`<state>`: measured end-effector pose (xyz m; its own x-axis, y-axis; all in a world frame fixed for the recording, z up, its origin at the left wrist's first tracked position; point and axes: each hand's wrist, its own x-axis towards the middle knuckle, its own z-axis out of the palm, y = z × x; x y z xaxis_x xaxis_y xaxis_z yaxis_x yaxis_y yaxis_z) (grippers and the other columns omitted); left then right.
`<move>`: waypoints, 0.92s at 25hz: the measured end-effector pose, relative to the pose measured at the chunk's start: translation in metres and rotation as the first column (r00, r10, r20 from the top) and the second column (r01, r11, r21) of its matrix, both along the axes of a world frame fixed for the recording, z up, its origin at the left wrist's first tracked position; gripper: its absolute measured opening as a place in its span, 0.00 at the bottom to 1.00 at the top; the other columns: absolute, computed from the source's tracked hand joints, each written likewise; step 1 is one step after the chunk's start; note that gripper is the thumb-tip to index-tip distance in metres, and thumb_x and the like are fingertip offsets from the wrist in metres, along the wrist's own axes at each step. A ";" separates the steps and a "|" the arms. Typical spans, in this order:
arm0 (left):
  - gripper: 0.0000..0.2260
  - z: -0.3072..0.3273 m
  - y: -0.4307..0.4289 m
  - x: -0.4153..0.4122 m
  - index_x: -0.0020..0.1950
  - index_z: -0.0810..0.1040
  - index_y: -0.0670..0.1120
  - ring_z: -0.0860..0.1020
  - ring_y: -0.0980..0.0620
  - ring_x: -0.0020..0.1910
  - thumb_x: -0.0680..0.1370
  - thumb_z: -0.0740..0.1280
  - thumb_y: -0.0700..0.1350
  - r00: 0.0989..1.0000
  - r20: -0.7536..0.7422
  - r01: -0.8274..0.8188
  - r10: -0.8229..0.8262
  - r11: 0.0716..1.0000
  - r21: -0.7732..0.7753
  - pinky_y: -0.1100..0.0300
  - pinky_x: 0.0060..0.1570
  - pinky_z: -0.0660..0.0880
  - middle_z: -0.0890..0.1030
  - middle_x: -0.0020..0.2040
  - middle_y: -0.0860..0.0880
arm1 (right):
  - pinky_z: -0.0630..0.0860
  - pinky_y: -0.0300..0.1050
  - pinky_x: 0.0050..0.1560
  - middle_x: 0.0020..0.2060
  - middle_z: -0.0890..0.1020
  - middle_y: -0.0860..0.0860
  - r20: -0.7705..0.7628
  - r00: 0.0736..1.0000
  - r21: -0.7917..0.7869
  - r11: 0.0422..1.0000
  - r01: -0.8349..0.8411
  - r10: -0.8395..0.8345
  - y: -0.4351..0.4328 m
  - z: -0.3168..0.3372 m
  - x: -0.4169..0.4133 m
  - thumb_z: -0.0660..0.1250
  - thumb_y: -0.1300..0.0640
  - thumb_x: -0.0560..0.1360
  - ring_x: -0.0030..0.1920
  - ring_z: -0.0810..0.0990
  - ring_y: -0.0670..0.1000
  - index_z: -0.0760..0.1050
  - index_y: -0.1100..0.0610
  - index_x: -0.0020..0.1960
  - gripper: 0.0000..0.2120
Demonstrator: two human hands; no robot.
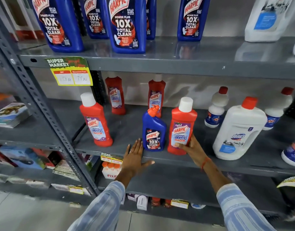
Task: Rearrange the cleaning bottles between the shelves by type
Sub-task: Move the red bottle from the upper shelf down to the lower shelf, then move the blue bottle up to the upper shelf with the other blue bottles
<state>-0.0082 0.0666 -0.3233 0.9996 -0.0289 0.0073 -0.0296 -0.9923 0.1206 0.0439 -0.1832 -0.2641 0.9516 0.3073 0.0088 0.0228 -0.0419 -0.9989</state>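
- Grey metal middle shelf (201, 162): small blue Harpic bottle (153, 132) among red ones.
- Right hand (191, 145) grips red Harpic bottle (181, 129).
- Left hand (135, 157) flat, fingers spread, on shelf edge.

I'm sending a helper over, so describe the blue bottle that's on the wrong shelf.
Find the middle shelf, below the row of large blue Harpic bottles. At its front edge stands a small blue Harpic bottle with an angled red cap, the only blue one among the red bottles.
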 end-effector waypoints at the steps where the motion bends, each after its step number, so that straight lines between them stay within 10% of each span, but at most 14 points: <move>1: 0.45 0.000 -0.001 0.000 0.78 0.42 0.44 0.44 0.51 0.78 0.73 0.52 0.72 1.000 0.008 -0.003 0.003 1.000 0.004 0.49 0.76 0.40 0.45 0.79 0.47 | 0.74 0.53 0.61 0.64 0.75 0.58 0.000 1.000 0.004 1.000 0.013 -0.013 0.001 0.000 -0.002 0.71 0.69 0.68 0.62 0.75 0.55 0.65 0.52 0.65 0.30; 6: 0.45 -0.004 -0.001 0.000 0.78 0.43 0.44 0.45 0.51 0.78 0.73 0.52 0.72 0.999 0.049 -0.010 0.010 1.000 -0.001 0.50 0.76 0.41 0.46 0.79 0.47 | 0.77 0.51 0.56 0.55 0.75 0.52 0.285 0.729 0.045 0.768 0.639 -0.623 0.030 -0.009 -0.054 0.74 0.58 0.68 0.56 0.76 0.53 0.70 0.50 0.58 0.22; 13: 0.44 -0.004 0.006 0.001 0.77 0.42 0.43 0.43 0.49 0.78 0.74 0.52 0.70 0.999 0.013 0.049 -0.049 0.999 0.007 0.50 0.76 0.42 0.45 0.79 0.45 | 0.59 0.42 0.71 0.73 0.61 0.58 0.302 0.887 -0.256 0.866 0.430 -0.351 0.116 -0.012 -0.065 0.63 0.55 0.76 0.73 0.57 0.51 0.54 0.60 0.73 0.30; 19: 0.40 -0.006 0.036 -0.012 0.77 0.42 0.43 0.44 0.49 0.78 0.77 0.55 0.66 0.998 0.055 0.004 -0.008 0.998 0.068 0.52 0.75 0.41 0.44 0.79 0.45 | 0.73 0.54 0.64 0.66 0.66 0.62 0.286 0.833 -0.224 0.813 0.538 -0.472 0.130 -0.014 -0.057 0.68 0.61 0.73 0.66 0.68 0.59 0.61 0.63 0.69 0.28; 23: 0.42 -0.010 0.033 -0.011 0.77 0.42 0.43 0.44 0.49 0.78 0.76 0.57 0.66 0.998 0.069 -0.009 0.003 0.996 0.088 0.52 0.75 0.40 0.44 0.79 0.46 | 0.78 0.44 0.49 0.59 0.69 0.59 0.218 0.847 -0.167 0.837 0.522 -0.485 0.127 -0.012 -0.047 0.73 0.59 0.69 0.52 0.77 0.56 0.66 0.63 0.65 0.28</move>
